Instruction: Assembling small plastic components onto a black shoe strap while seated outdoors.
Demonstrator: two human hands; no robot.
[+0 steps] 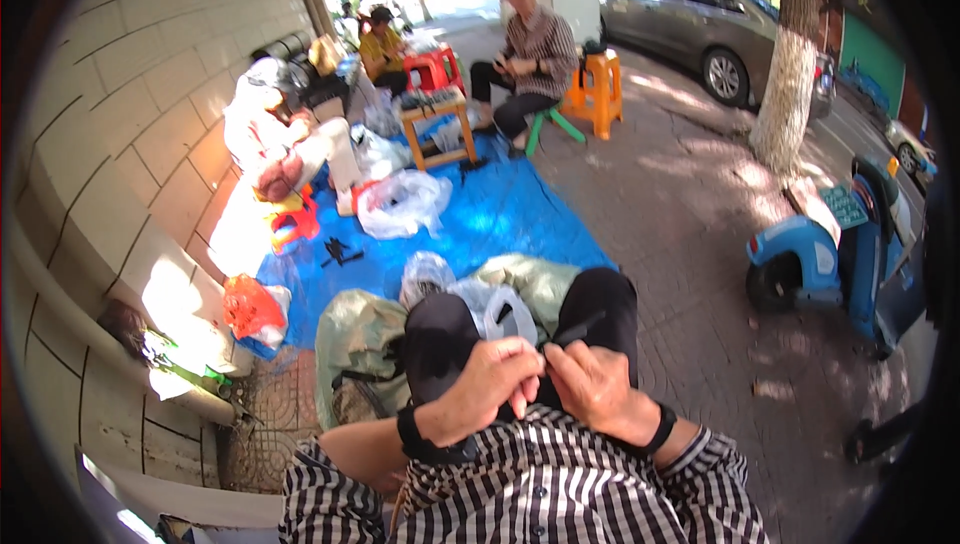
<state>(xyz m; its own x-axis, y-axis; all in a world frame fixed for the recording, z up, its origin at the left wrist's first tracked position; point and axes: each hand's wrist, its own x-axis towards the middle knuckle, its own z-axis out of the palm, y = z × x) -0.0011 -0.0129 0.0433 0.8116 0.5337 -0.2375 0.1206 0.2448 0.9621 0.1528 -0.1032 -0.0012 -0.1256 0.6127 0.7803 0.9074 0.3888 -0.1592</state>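
Above my lap, my left hand [490,379] and my right hand [598,391] come close together, fingers pinched. From the top of my right hand's fingers sticks out a thin black piece [580,329], hard to make out against my dark trousers. Whatever the left fingertips pinch is too small and hidden to name. Past my knees, a white plastic bag [510,314] hangs between my legs. Beside it lies a clear bag [426,277] with dark contents. Pale green woven sacks [350,339] flank my legs.
A blue tarp [520,209] spreads ahead, bearing black strips [342,252], a white bag [405,206] and a small wooden table [437,129]. Several people sit around it on stools. A red bag [253,309] lies by the left wall; a blue scooter [815,254] stands right.
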